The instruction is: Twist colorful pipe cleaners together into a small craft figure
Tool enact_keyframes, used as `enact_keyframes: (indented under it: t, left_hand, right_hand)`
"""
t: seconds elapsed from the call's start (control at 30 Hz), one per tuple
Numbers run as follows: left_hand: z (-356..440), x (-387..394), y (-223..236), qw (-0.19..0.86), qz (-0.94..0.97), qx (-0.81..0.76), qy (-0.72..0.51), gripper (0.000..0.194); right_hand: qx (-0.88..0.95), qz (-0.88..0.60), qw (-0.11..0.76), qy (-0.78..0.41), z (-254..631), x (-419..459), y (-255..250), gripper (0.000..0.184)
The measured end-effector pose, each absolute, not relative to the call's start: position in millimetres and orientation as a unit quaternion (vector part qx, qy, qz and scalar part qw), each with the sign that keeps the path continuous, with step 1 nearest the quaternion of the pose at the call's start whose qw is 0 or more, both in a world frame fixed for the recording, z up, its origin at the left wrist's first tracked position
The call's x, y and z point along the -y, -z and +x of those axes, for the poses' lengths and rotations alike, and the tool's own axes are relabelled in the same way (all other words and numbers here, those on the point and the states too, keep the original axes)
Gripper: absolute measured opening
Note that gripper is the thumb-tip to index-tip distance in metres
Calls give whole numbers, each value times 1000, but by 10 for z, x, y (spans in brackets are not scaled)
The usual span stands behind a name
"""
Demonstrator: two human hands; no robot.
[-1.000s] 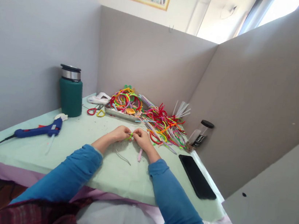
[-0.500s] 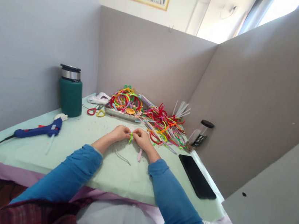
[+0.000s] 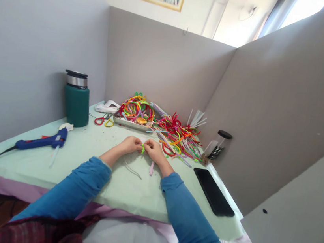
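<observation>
A small bright green pipe cleaner (image 3: pixel 143 149) is pinched between the fingertips of both hands, just above the table. My left hand (image 3: pixel 130 144) grips it from the left, and my right hand (image 3: pixel 152 149) from the right, the fingers almost touching. One end of the green piece hangs below the fingers. Under my right wrist lies a small pink piece (image 3: pixel 151 168). A thin grey strand (image 3: pixel 133 170), bent double, rests on the cloth between my forearms.
A blue glue gun (image 3: pixel 42 141) and green bottle (image 3: pixel 76 100) stand left. Behind are scissors (image 3: pixel 104 121), a metal tray (image 3: pixel 131 124) heaped with coloured rings, and a pile of pipe cleaners (image 3: pixel 178 133). Right are a black phone (image 3: pixel 214 192) and a clear black-lidded container (image 3: pixel 218 146).
The hanging end of the green pipe cleaner has shifted slightly to the right and now points straighter down. Both hands stay almost where they were.
</observation>
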State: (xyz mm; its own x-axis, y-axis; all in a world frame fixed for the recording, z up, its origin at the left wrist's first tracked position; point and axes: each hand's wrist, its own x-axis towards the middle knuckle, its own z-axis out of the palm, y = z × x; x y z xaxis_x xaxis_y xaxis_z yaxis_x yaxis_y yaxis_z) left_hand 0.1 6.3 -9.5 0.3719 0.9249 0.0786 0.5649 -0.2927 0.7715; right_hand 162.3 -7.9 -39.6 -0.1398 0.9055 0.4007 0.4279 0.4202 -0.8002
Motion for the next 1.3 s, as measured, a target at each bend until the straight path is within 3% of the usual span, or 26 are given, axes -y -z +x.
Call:
enact_keyframes:
  t: [1.3]
  left_hand:
    - [-20,-159,178,293,794,-470,-252,26]
  right_hand:
    - [704,-471,461,-264,1630,18,459,8]
